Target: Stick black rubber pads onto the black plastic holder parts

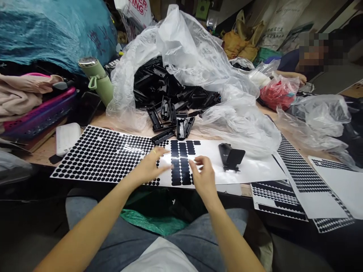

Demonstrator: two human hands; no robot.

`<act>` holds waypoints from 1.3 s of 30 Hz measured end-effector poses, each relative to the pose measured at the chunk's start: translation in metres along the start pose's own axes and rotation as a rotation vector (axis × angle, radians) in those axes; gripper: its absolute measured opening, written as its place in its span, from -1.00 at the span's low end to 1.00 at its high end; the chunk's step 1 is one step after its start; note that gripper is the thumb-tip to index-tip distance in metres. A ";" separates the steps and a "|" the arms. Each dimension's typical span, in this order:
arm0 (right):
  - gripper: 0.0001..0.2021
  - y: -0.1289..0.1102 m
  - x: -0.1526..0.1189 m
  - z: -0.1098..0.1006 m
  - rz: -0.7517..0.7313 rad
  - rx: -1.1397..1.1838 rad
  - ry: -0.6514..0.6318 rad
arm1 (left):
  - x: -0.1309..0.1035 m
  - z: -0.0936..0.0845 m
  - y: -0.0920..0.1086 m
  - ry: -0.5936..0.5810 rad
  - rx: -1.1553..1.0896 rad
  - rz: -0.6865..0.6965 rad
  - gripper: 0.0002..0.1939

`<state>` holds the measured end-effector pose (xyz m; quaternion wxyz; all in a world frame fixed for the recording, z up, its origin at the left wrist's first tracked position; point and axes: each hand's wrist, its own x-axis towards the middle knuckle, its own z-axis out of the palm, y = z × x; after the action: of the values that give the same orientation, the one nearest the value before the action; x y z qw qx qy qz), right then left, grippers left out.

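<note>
White shirt (160,257) and grey-blue jeans (127,245) lie nearest, below the table edge. Fingers spread and blurred, the left hand (147,167) hovers left of the black rounded-rectangle stickers (183,162) on white backing paper (261,172); the right hand (204,175) curls at their right edge, whether pinching one I cannot tell. Farther right sits a black folding stand (233,158), and black plastic parts (170,87) spill from a clear bag (195,41) behind.

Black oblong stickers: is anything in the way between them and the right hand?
Nothing visible is. The right hand is at the edge of the black oblong stickers; the black piece is on the hand's other side.
</note>
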<state>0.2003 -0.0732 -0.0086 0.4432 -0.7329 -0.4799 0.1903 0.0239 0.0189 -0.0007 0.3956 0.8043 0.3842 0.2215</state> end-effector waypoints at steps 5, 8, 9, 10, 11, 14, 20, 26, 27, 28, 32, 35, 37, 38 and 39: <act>-0.92 -0.017 0.008 0.056 -0.162 -0.126 -0.383 | 0.069 -0.014 -0.039 0.261 0.350 -0.008 -0.82; -0.91 -0.027 0.005 0.079 -0.188 -0.284 -0.498 | 0.071 -0.019 -0.045 0.293 0.333 -0.025 -0.86; -0.92 -0.029 0.002 0.083 -0.187 -0.320 -0.506 | 0.064 -0.021 -0.044 0.325 0.298 -0.045 -0.84; -0.93 -0.030 -0.002 0.086 -0.184 -0.346 -0.498 | 0.056 -0.023 -0.042 0.362 0.241 -0.077 -0.82; -0.93 -0.030 -0.006 0.089 -0.179 -0.365 -0.476 | 0.047 -0.026 -0.039 0.403 0.156 -0.122 -0.80; -0.90 -0.030 -0.016 0.091 -0.152 -0.395 -0.426 | 0.020 -0.036 -0.033 0.498 -0.266 -0.270 -0.78; -0.88 -0.031 -0.010 0.065 -0.118 -0.113 -0.419 | -0.010 -0.033 -0.023 0.390 -0.845 -0.567 -0.79; -0.89 -0.028 0.006 0.055 -0.057 0.074 -0.369 | -0.021 -0.001 -0.017 0.239 -0.944 -0.732 -0.85; -0.89 -0.026 0.006 0.058 -0.037 0.070 -0.381 | -0.021 0.002 -0.018 0.251 -0.945 -0.737 -0.85; -0.89 -0.025 0.006 0.061 -0.022 0.063 -0.386 | -0.022 0.004 -0.018 0.260 -0.943 -0.737 -0.85; -0.90 -0.024 0.005 0.067 -0.008 0.047 -0.377 | -0.024 0.006 -0.016 0.274 -0.935 -0.703 -0.85; -0.89 -0.026 0.006 0.065 -0.003 0.031 -0.395 | -0.026 0.006 -0.012 0.275 -0.926 -0.679 -0.85; -0.89 -0.027 0.004 0.064 -0.010 0.024 -0.399 | -0.026 0.007 -0.010 0.274 -0.915 -0.669 -0.86; -0.89 -0.027 0.002 0.064 -0.019 0.021 -0.399 | -0.027 0.007 -0.010 0.274 -0.911 -0.665 -0.87; -0.89 -0.027 0.001 0.064 -0.030 0.014 -0.397 | -0.026 0.007 -0.010 0.275 -0.906 -0.662 -0.87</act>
<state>0.1415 -0.0387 -0.0204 0.3479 -0.6705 -0.5674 0.3277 0.0084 -0.0017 -0.0142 0.6952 0.3556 0.5301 0.3306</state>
